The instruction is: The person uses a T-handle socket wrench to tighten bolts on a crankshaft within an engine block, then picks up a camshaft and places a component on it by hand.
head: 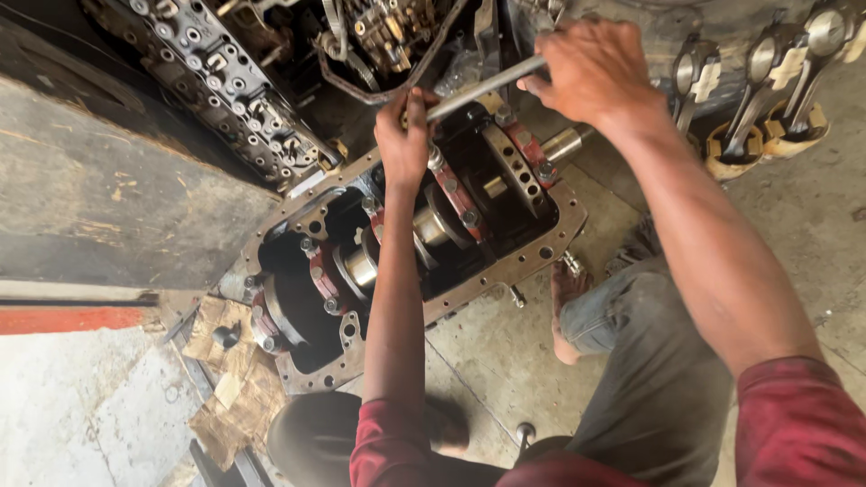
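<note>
Engine block (505,271): greasy cast metal, upturned on concrete floor (505,352), steel shaft (433,225) under red caps. Long steel bar (483,87), smooth, slanted above block. Left hand (403,135) clenched around bar's lower end; right hand (595,68) clenched around upper end. Piston rods (767,81) standing nearby.

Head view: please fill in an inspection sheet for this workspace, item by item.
Surface: stained concrete floor, cracked.
Job's things: upturned engine block with crankshaft under red bearing caps; long steel bar across it.
Clutter: torn cardboard; cylinder head leaning at top left; connecting rods standing at top right.
Grips: left hand wraps the bar's lower end; right hand wraps its upper end.
Cables: nothing seen.
Surroundings: the person's bare foot beside the block.
</note>
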